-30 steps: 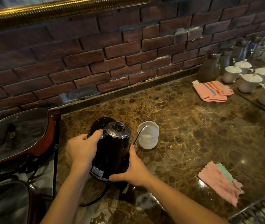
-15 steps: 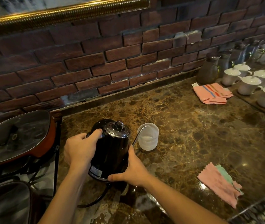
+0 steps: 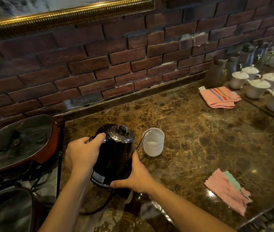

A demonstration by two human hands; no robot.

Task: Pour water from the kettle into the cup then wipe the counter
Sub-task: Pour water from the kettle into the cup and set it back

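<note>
A black kettle [image 3: 114, 158] with a chrome lid is lifted and tilted to the right above the brown marble counter [image 3: 199, 139]. My left hand [image 3: 81, 151] grips its handle, thumb on top. My right hand [image 3: 136, 176] cups the kettle's lower right side and base. The thin gooseneck spout [image 3: 143, 138] reaches over the rim of a translucent white cup [image 3: 154, 143] standing just right of the kettle. The cup holds some water. A pink and green cloth [image 3: 228, 190] lies flat at the front right.
A lidded red-brown electric pan [image 3: 17, 143] sits at the left, with a second dark lidded pot [image 3: 7, 210] below it. A black cord [image 3: 97, 208] trails from under the kettle. A folded pink striped towel [image 3: 220, 97], a dark jug [image 3: 216, 74] and several lidded white cups [image 3: 256, 87] stand at the back right.
Both hands still hold the tilted kettle with the spout over the cup. The view has shifted slightly; the kettle and cup have barely moved.
</note>
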